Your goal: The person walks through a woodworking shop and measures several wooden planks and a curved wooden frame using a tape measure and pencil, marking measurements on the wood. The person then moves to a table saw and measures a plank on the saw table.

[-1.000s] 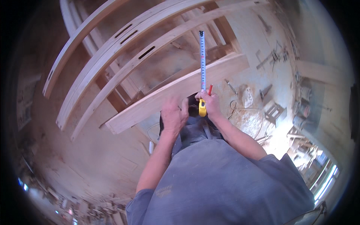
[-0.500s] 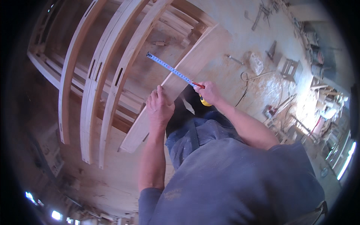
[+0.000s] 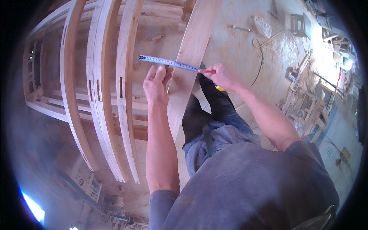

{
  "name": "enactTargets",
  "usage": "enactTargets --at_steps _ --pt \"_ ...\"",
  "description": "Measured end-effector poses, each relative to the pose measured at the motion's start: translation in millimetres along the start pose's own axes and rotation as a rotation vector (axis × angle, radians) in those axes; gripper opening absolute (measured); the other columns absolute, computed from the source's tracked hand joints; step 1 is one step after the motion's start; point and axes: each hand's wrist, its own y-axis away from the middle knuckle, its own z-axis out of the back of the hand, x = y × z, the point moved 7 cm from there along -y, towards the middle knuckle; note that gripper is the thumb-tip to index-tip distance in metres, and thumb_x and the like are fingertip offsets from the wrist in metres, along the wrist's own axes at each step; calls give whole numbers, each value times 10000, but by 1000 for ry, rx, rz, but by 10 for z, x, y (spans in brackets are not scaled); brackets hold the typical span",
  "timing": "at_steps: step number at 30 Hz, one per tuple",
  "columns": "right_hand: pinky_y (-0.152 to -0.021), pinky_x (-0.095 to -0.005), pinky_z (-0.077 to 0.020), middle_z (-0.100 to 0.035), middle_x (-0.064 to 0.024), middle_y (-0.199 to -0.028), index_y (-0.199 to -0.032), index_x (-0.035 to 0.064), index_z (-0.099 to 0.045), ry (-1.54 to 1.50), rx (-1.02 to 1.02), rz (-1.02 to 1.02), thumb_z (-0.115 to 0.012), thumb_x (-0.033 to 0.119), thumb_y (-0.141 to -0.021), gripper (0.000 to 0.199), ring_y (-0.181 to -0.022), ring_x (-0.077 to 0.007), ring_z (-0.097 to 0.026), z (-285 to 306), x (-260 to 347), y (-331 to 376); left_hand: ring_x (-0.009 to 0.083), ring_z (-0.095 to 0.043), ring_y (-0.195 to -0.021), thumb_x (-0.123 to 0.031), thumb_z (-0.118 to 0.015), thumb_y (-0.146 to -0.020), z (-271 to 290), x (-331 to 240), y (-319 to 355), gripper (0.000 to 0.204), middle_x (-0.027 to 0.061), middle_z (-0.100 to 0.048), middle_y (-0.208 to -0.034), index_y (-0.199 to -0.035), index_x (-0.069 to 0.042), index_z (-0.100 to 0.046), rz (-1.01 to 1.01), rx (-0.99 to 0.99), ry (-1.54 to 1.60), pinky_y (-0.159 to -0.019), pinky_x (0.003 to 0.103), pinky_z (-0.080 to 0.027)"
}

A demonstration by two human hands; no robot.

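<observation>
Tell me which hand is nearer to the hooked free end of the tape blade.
Left. The left hand sits just below the blade near the hooked end. The right hand grips the yellow tape measure case at the blade's far end, across the plank.

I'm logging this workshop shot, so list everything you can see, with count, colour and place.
tape measure: one, yellow case, blade drawn out across the plank
plank: one, pale wood, centre, running up from the person's legs
curved wooden frame: one, pale, several slotted rails, left
cable: one, light, on the floor, upper right
wood offcuts and tools: several, mixed, right edge
floor: dusty, tan
left hand: at the plank's left edge, fingers under the blade
right hand: gripping the tape case
</observation>
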Motion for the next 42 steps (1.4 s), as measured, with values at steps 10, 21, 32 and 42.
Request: enactTargets --at_steps 10,21,32,42 --pt "-748 -460 -544 -741 -181 -882 -1219 218 -787 13 -67 171 -639 149 -970 298 -806 -375 -705 -42 -73 121 245 -731 -898 -38 -697 -997 -76 67 -340 136 152 -765 -1046 -1118 24 -714 41 200 5 -829 361 -577" --pt "-789 -402 -556 -757 -204 -1056 -1273 93 -737 44 -60 246 -626 -9 -945 361 -831 -340 -716 -90 131 88 260 -724 -960 -13 -686 -1001 10 92 -320 148 157 -752 -1073 -1145 20 -688 -3 199 47 -895 372 -576" --pt "-801 -468 -544 -763 -175 -972 -1243 191 -782 19 -81 255 -627 79 -963 339 -880 -377 -711 -64 137 89 267 -722 -976 21 -674 -1000 -28 95 -284 177 163 -733 -1073 -1175 37 -652 -24 163 86 -891 373 -603" --pt "-809 -468 -546 -766 -172 -984 -1217 185 -793 27 -94 233 -618 59 -953 340 -881 -388 -706 -61 156 103 243 -726 -936 23 -681 -994 -26 134 -302 170 157 -740 -1061 -1162 28 -655 -38 154 114 -879 356 -614"
